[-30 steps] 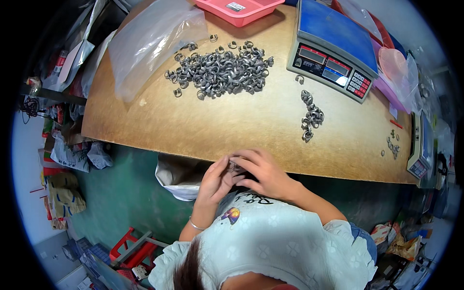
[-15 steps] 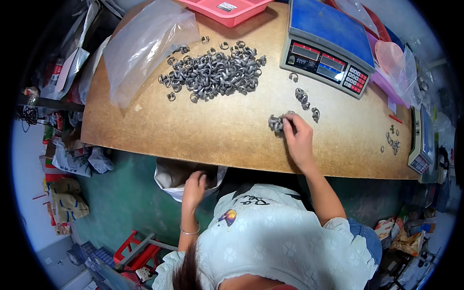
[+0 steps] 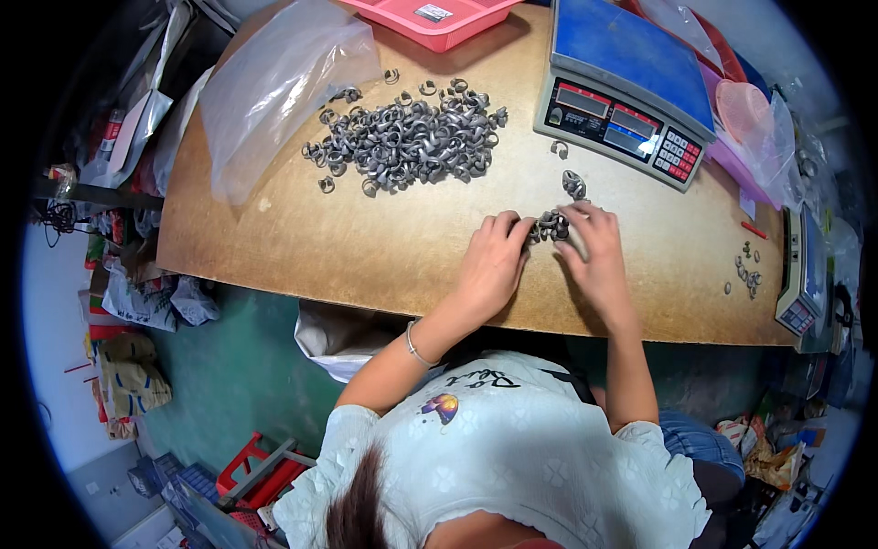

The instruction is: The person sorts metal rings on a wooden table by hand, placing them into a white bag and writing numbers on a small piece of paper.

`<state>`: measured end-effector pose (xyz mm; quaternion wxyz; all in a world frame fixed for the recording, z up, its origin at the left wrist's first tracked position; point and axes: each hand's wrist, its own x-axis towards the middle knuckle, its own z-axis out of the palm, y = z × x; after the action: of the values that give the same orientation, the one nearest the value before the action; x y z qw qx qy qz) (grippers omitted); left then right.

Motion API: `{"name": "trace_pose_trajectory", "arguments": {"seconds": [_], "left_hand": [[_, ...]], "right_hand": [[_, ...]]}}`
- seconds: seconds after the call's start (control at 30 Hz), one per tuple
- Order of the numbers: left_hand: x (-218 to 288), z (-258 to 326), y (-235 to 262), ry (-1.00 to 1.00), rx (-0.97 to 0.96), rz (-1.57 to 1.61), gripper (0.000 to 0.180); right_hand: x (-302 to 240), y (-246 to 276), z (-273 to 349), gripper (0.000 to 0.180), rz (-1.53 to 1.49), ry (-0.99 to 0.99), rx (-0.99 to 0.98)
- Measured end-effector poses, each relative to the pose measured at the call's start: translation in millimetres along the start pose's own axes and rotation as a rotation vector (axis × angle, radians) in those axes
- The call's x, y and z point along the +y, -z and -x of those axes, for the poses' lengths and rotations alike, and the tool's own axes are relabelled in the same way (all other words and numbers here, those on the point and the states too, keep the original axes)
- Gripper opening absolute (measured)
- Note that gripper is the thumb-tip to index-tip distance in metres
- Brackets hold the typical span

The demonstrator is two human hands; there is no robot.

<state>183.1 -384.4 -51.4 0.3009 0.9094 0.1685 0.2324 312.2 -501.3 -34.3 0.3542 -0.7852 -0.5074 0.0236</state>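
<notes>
A small cluster of dark grey metal rings (image 3: 552, 225) lies on the table between my two hands. My left hand (image 3: 492, 261) is at its left side, fingers curled together and fingertips on the rings; part of what they hold is hidden. On the right, my right hand (image 3: 599, 261) has thumb and fingers apart around the cluster, slightly blurred. Just beyond it lie a few loose rings (image 3: 572, 183), with one single ring (image 3: 559, 148) nearer the scale. A large heap of the same open-banded rings (image 3: 412, 142) spreads over the table farther left.
The wooden table (image 3: 366, 247) holds a blue-topped digital scale (image 3: 622, 119), a pink tray (image 3: 448, 32) and a clear plastic bag (image 3: 274, 101). Several small pieces (image 3: 750, 274) lie at right by a second scale (image 3: 800, 284). Below the front edge hangs a white sack (image 3: 334, 352).
My left hand has come up from the white sack to the small ring cluster on the table. My right hand has shifted slightly right, its fingers spreading. The cluster has moved a little right.
</notes>
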Motion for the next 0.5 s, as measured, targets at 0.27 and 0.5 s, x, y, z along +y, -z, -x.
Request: {"name": "trace_pose_trajectory", "arguments": {"seconds": [0.27,0.5], "left_hand": [[-26,6,17,0.244,0.149,0.214,0.020],[-45,11,33,0.214,0.311,0.005,0.021]], "right_hand": [[12,-17,9,0.022,-0.372,-0.330,0.052],[32,14,3,0.022,0.261,-0.171,0.283]]}}
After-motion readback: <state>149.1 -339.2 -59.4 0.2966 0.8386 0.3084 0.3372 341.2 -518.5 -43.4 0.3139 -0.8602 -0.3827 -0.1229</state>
